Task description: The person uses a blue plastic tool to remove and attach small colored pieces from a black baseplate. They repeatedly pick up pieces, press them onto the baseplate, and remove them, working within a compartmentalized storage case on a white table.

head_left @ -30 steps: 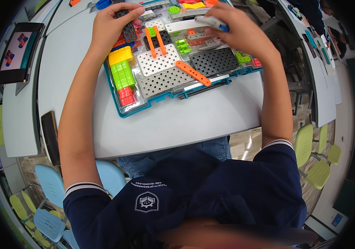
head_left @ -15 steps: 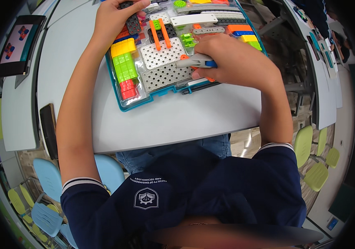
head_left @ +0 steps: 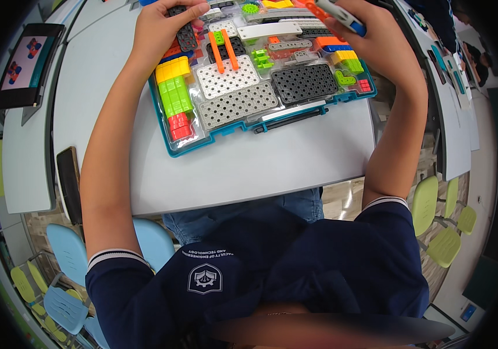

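Up at the far left, the left hand had thumb and fingers pinched shut on a dark holed strip, apparently to steady it. Over on the right, the right hand curled tightly round a grey-and-blue tool, an orange strip at its tip; whether fingers or tool gripped that, I couldn't tell. And the teal case! Moulded pockets, probably for sorting, held yellow blocks, green blocks, red blocks and holed plates.

Navy shirt, wht-edged short slvs, wht crest, blue denim.
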The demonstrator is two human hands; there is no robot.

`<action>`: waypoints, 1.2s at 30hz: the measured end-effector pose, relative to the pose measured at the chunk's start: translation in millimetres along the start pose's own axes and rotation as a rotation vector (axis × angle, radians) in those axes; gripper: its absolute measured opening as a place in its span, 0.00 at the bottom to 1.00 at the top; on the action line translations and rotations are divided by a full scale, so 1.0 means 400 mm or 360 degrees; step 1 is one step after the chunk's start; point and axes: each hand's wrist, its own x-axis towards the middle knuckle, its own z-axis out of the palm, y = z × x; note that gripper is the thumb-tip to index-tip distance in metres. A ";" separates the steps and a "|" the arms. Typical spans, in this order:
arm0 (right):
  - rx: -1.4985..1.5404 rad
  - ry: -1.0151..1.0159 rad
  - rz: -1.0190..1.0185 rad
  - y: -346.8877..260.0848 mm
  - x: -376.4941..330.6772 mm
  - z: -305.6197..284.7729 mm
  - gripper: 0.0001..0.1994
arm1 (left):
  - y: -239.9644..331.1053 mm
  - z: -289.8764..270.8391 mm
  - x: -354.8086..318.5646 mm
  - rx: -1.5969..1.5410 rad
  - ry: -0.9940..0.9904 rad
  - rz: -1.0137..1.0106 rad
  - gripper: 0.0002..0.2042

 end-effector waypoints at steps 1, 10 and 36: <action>0.0017 -0.0003 0.0119 -0.006 0.007 -0.010 0.10 | 0.001 -0.001 -0.001 -0.0018 0.0002 -0.0005 0.14; 0.0237 0.0063 0.0167 -0.036 0.036 0.016 0.08 | 0.004 -0.001 -0.003 0.0051 0.0020 -0.0015 0.14; 0.0482 -0.0129 0.0075 0.137 0.057 0.086 0.13 | 0.001 -0.124 0.035 -0.0620 0.0489 0.0039 0.08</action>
